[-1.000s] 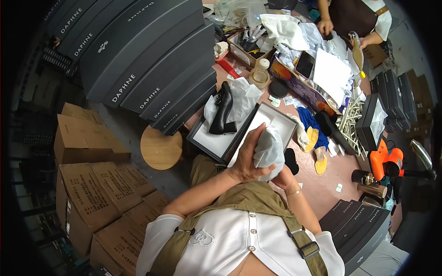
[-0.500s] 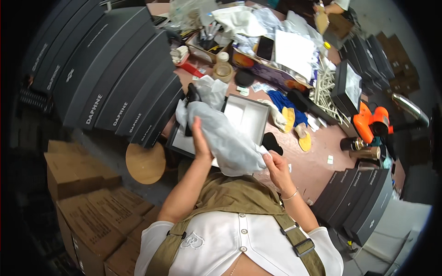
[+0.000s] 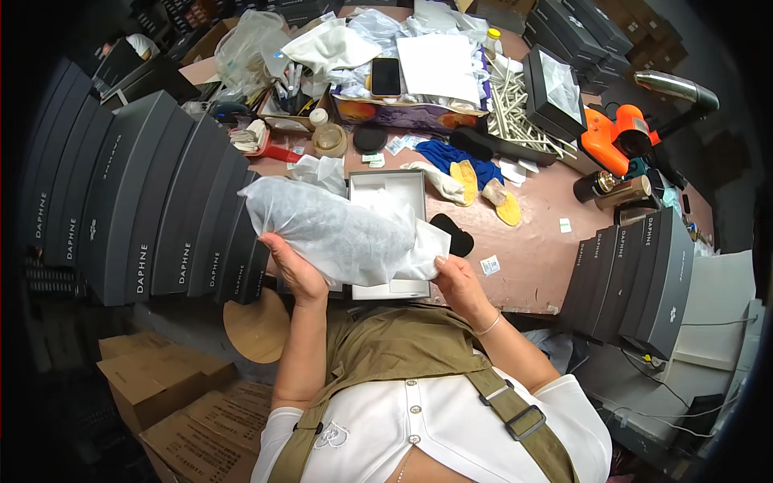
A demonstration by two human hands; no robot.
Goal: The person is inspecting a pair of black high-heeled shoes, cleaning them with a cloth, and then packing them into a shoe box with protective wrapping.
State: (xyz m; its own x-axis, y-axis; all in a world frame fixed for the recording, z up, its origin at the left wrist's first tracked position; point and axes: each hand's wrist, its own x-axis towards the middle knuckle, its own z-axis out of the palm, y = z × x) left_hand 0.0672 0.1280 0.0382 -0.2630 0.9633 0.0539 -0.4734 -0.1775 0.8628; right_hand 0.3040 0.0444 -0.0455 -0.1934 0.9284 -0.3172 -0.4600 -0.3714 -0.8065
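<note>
A long bundle in thin white wrapping (image 3: 322,229) lies almost level between my hands, above the table. What is inside is hidden. My left hand (image 3: 296,270) supports its left part from below, thumb against the wrapping and most fingers hidden behind. With thumb and fingers pinched, my right hand (image 3: 460,283) holds the loose right end of the wrapping. Beneath the bundle stands an open box (image 3: 422,201), dark-rimmed and white inside, partly covered. Crumpled white paper (image 3: 320,172) sits just beyond the bundle. A black insole-shaped piece (image 3: 452,233) rests right of the box.
Dark shoeboxes stand in rows at left (image 3: 153,201) and right (image 3: 628,274). Farther back are a purple carton (image 3: 403,114), a phone (image 3: 386,78), white sticks (image 3: 515,109), a blue cloth (image 3: 451,157) and an orange heat-gun-like tool (image 3: 616,137). Cardboard cartons (image 3: 169,378) occupy the lower left.
The bundle has turned from a steep slant to nearly level, its far end swinging left. My hands have stayed on it. The whole view has shifted and rotated.
</note>
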